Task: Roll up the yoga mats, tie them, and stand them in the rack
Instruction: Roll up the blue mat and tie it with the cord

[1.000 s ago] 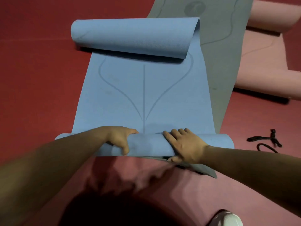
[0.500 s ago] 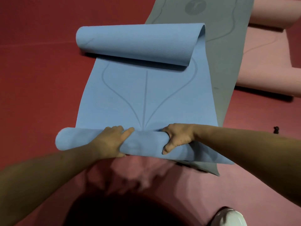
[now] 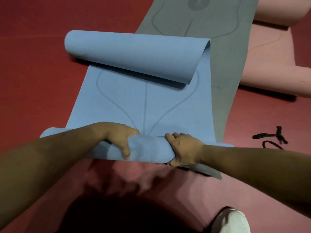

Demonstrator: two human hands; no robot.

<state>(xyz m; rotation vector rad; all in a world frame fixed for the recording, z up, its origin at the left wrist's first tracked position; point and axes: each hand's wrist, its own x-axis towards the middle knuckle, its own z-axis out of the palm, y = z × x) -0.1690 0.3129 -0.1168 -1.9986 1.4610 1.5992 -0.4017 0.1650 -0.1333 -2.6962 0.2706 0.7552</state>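
A blue yoga mat (image 3: 144, 105) lies on the red floor, its near end wound into a roll and its far end curled back on itself. My left hand (image 3: 117, 138) grips the near roll left of centre, fingers curled over its front. My right hand (image 3: 183, 148) grips the roll just right of centre, thumb tucked under. A grey mat (image 3: 223, 47) lies flat under and beside the blue one on the right. A black tie strap (image 3: 271, 139) lies on the floor to the right of the roll.
A pink mat (image 3: 269, 61) lies past the grey one at the far right, partly curled. The red floor (image 3: 33, 73) stretches out to the left. A white shoe (image 3: 230, 221) shows at the bottom right. No rack is in view.
Both hands have shifted their hold and turned the near roll forward, so less flat blue mat lies between the roll and the curled far end. The black strap is back in view.
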